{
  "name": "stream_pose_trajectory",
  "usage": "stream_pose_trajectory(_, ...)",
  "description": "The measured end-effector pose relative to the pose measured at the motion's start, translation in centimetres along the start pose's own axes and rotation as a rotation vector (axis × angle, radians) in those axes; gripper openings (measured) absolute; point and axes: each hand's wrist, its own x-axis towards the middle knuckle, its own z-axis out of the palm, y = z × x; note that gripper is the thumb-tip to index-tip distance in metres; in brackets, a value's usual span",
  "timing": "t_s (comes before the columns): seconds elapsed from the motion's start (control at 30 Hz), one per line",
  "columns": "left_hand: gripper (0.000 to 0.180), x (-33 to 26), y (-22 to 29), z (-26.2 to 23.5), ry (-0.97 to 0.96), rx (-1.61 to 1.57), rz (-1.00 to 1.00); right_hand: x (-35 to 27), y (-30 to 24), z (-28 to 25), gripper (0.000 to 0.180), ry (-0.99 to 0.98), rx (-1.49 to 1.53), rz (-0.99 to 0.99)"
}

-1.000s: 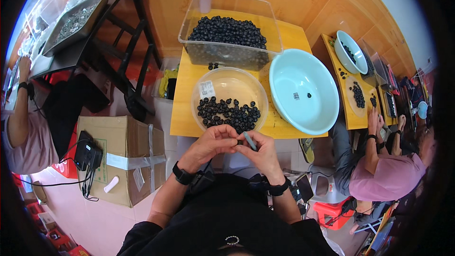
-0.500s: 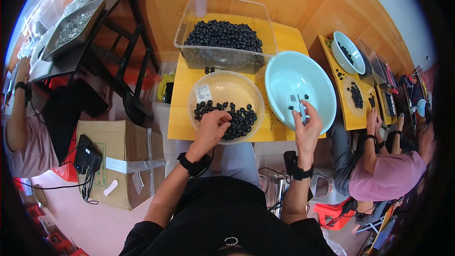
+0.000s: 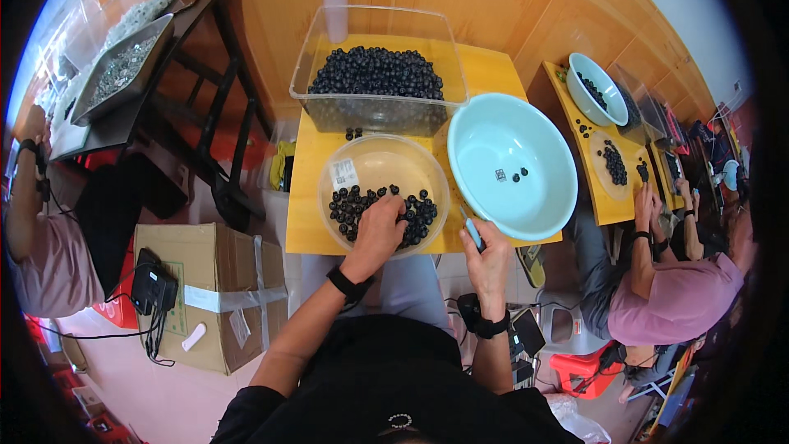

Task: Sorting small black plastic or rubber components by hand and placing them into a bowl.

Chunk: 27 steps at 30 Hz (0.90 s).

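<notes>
My left hand [image 3: 378, 230] reaches into a shallow round clear tub [image 3: 386, 146], its fingers curled down among small round black pieces [image 3: 348, 204]. Whatever is between those fingertips is hidden. Over the table's front edge, between the tub and a light-blue basin [image 3: 514, 127], my right hand [image 3: 491, 261] is closed round a small blue-handled tool [image 3: 472, 232] with a thin tip pointing up. A few black pieces [image 3: 519, 175] lie in the basin. Behind the tub, a clear rectangular bin [image 3: 362, 119] holds a heap of similar black pieces [image 3: 378, 72].
Everything stands on a yellow table [image 3: 485, 70]. A pink flask [image 3: 335, 12] is behind the bin. On the floor at left sits a cardboard box [image 3: 238, 279], near a dark table with a metal tray [image 3: 123, 74]. Co-workers [image 3: 674, 300] sit at left and right.
My right hand has drawn back from over the basin toward the table's front edge, tool still in it. My left hand has moved slightly deeper into the tub's pieces.
</notes>
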Motion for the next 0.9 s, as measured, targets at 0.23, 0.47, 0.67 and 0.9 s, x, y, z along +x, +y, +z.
stream_pose_trajectory(0.23, 0.017, -0.4, -1.3, -3.6, -0.268, -1.055, -0.397, -0.5, -0.6, 0.8, 0.016, -0.050, 0.013, 0.024)
stream_pose_trajectory(0.47, 0.014, -2.6, -2.2, -4.8, -0.282, -1.552, -0.414, -0.8, -2.9, 2.6, 0.017, -0.218, 0.186, 0.034)
stream_pose_trajectory(0.67, 0.020, -3.4, -2.2, -4.7, -0.334, -1.741, -0.514, -0.6, -3.1, 3.4, 0.020, -0.254, 0.314, 0.029)
stream_pose_trajectory(0.9, 0.019, -3.8, -2.2, -4.5, -0.345, -1.772, -0.494, -0.9, -4.8, 3.3, 0.017, -0.309, 0.221, -0.116)
